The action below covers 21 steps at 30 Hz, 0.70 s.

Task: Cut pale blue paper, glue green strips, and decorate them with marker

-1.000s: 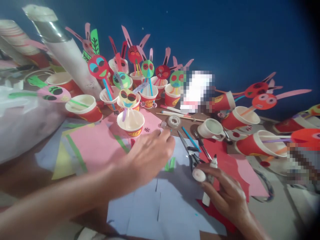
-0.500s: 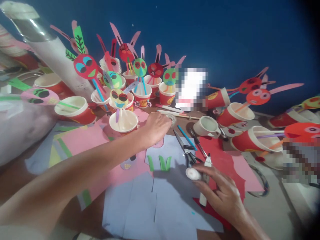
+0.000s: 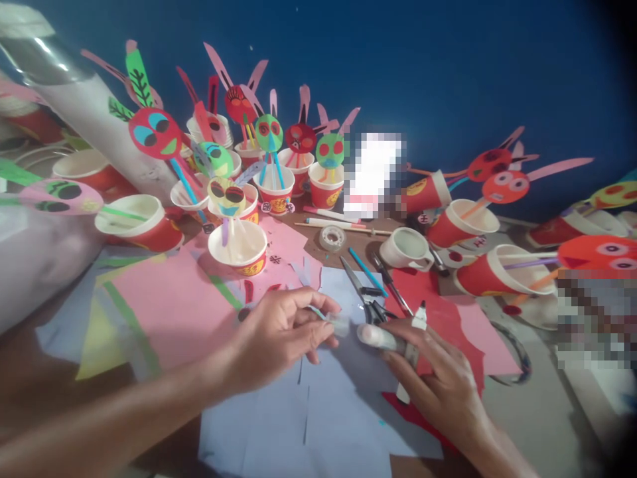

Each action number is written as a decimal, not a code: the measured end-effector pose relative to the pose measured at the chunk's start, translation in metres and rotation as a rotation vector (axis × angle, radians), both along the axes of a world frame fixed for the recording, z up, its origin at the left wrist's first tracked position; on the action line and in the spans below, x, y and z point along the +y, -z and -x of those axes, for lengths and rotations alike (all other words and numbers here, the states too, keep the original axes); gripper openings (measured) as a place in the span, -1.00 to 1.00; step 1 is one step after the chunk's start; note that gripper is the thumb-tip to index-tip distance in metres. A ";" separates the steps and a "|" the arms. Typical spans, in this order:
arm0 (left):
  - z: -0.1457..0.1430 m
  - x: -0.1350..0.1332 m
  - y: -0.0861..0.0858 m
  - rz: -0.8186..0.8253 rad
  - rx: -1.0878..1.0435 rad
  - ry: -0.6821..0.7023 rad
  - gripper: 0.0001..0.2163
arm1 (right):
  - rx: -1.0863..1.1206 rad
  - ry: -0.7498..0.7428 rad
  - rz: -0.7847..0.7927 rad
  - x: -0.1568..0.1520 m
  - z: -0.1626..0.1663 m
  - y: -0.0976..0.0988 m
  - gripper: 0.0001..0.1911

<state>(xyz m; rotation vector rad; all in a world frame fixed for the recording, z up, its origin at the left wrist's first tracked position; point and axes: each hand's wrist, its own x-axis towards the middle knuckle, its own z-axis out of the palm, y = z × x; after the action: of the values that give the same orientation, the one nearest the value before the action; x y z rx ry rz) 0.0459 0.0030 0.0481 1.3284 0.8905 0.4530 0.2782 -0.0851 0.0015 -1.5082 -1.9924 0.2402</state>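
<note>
Left fingers (image 3: 311, 336) hold one cap (image 3: 339, 324), right fingers (image 3: 428, 342) one glue stick (image 3: 377, 336).

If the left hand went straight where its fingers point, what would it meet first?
Likely the whitish, cylindrical, plastic-looking tube in the right hand. The small translucent cap in the left hand would touch it first, though depth is unclear.
</note>
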 end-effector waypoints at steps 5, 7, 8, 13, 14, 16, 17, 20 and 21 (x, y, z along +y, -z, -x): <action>-0.002 -0.006 0.010 0.143 -0.020 -0.044 -0.76 | -0.038 -0.039 -0.044 -0.002 0.003 0.001 -0.78; -0.003 -0.006 0.008 0.170 -0.019 -0.033 -0.76 | -0.050 -0.053 -0.051 -0.002 0.004 0.000 -0.77; -0.003 -0.007 0.007 0.181 -0.021 -0.029 -0.77 | -0.056 -0.059 -0.055 -0.002 0.004 0.000 -0.76; -0.004 -0.008 0.007 0.213 -0.039 -0.013 -0.81 | -0.109 -0.075 -0.080 0.001 0.004 -0.002 -0.79; -0.005 -0.008 0.008 0.216 -0.047 -0.013 -0.82 | -0.125 -0.077 -0.084 0.001 0.004 -0.002 -0.79; -0.004 -0.009 0.011 0.220 -0.057 -0.013 -0.83 | -0.164 -0.079 -0.088 0.001 0.003 -0.001 -0.78; -0.004 -0.009 0.012 0.219 -0.062 -0.015 -0.83 | -0.182 -0.082 -0.088 0.001 0.003 0.000 -0.77; -0.004 -0.012 0.017 0.194 -0.090 -0.026 -0.84 | -0.201 -0.095 -0.084 0.000 0.004 0.001 -0.75; -0.004 -0.013 0.018 0.182 -0.105 -0.030 -0.84 | -0.198 -0.099 -0.083 -0.001 0.004 0.001 -0.74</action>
<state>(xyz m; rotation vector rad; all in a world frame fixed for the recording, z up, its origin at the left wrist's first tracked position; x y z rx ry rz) 0.0503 -0.0101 0.0296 1.1165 0.8449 0.4494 0.2741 -0.0858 0.0007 -1.4304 -2.2066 0.0490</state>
